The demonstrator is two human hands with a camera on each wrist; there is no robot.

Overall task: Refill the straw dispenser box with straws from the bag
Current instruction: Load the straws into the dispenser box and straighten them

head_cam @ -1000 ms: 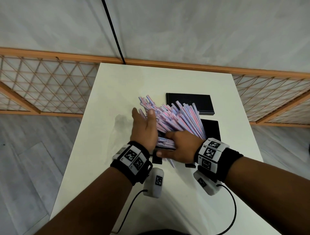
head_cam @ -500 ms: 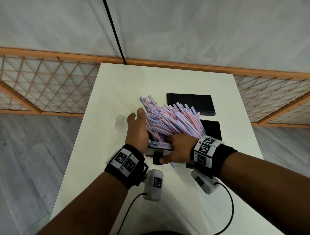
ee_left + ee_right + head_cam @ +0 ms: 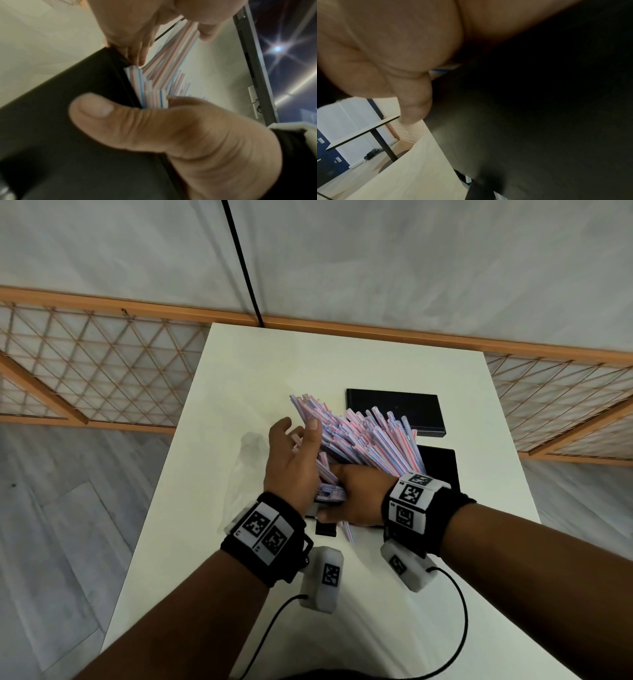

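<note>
A thick fan of pink, blue and white striped straws [image 3: 370, 440] lies slanted in the black dispenser box [image 3: 442, 467], which is mostly hidden beneath it. My left hand [image 3: 294, 460] presses its relaxed fingers against the bundle's left side, thumb spread away. My right hand [image 3: 356, 494] grips the near ends of the straws, thumb lying along the box front. In the left wrist view the straw ends [image 3: 154, 97] poke out above the right thumb [image 3: 137, 128] on the box wall [image 3: 68, 148]. The right wrist view shows mostly my palm [image 3: 393, 47] and the dark box [image 3: 539, 121].
The box's flat black lid [image 3: 394, 412] lies behind the straws on the white table [image 3: 274, 364]. A crumpled clear bag [image 3: 245, 470] sits left of my left hand. One loose straw [image 3: 347, 530] lies at the box's near edge. A wooden lattice fence borders the table.
My left hand has slid off the top of the bundle to its left side and its thumb has spread out. The right hand keeps its grip, and the straws fan slightly wider.
</note>
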